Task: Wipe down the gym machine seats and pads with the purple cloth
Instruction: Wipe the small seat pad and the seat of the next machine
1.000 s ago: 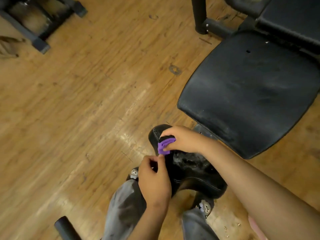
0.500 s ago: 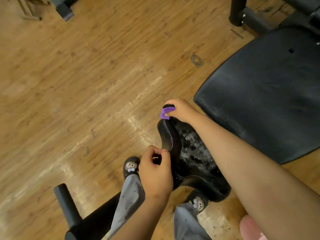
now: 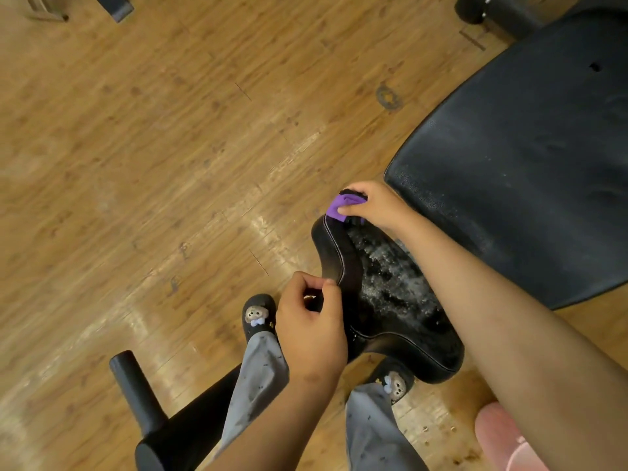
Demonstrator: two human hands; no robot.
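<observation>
At seat [image 3: 390, 294] nose (pointing away) | right hand [image 3: 377, 205] pinches purple cloth [image 3: 341, 207] | left hand [image 3: 311, 334]: fingers curled, grip unclear.

The saddle seat [image 3: 390, 300] is small, black and padded, with pale stitching along its rim. Its narrow nose points away, and its top is mottled with a grey-white dusty film. The purple cloth [image 3: 341, 207] is bunched into a small wad on the tip of that nose, gripped by the right hand [image 3: 377, 205]. The large black pad [image 3: 526, 171], flat, scuffed and faintly dusty, lies just beyond the saddle seat to its right.
</observation>
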